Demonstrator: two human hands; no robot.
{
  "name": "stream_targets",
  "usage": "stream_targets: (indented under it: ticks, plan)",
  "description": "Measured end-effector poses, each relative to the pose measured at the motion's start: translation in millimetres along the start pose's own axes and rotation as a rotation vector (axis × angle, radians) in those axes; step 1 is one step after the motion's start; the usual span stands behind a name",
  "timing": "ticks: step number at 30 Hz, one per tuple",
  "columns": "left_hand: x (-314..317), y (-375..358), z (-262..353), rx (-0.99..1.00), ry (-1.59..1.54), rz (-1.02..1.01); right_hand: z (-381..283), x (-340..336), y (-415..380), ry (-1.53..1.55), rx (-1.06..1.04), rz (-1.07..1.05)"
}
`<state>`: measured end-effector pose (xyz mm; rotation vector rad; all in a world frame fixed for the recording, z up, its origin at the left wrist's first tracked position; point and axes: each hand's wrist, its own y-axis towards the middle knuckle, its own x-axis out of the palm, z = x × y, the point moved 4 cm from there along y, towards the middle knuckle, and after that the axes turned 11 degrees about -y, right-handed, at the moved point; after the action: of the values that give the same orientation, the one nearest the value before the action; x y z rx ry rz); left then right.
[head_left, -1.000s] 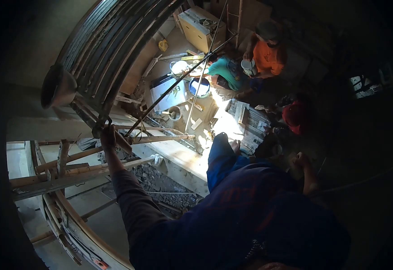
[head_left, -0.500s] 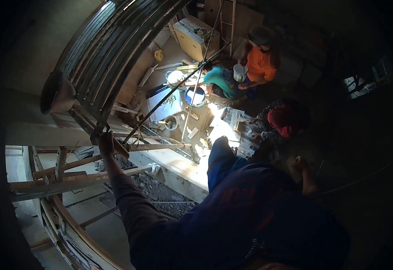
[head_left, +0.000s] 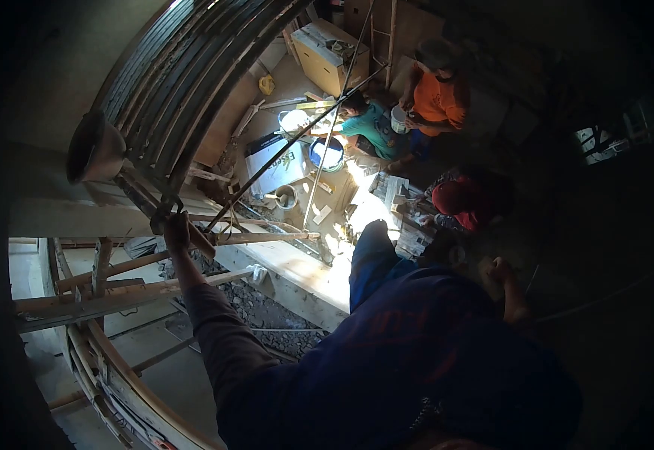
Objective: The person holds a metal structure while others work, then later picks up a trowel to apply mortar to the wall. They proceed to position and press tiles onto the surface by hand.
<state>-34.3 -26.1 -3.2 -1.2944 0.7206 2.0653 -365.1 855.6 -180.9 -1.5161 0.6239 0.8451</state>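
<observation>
My left hand [head_left: 178, 231] reaches out at the left, fingers closed around a pole [head_left: 139, 196] where it meets the scaffold. At the pole's far end is a dark cone-shaped hood [head_left: 96, 148]; a wooden end [head_left: 204, 246] sticks out below my fist. Beside that hand, a thin dark rod [head_left: 267, 165] slants up to the right and a bamboo pole [head_left: 263, 238] runs sideways. In shadow on the right, my right hand [head_left: 500, 271] is curled closed by my body; I cannot tell what it holds, if anything.
Below, a person in orange [head_left: 438, 101] has a white bucket [head_left: 399, 118]. A person in green [head_left: 375, 127] crouches by a blue tub [head_left: 327, 154]; another wears a red head covering [head_left: 458, 199]. Ribbed panels [head_left: 184, 82] curve overhead. Scaffold timbers [head_left: 117, 300] stand at left, over rubble [head_left: 267, 322].
The view has shifted slightly. The person in orange has lowered their head a little over the bucket, and the person in green has turned. My hands keep nearly the same positions.
</observation>
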Motion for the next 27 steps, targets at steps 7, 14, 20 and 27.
stream_targets:
  ticks: [7,14,20,27]
  plan:
    - [-7,-4,18,-0.023,-0.020,0.004,0,4,4,0.030,-0.027,-0.028]
    - [1,0,-4,0.140,0.097,0.015,-10,-3,5,0.034,-0.004,-0.049]
    - [-4,0,8,0.074,0.084,-0.016,-14,1,8,0.060,-0.043,-0.009]
    - [-4,-3,3,0.015,-0.022,0.023,-14,2,11,0.108,-0.055,-0.002]
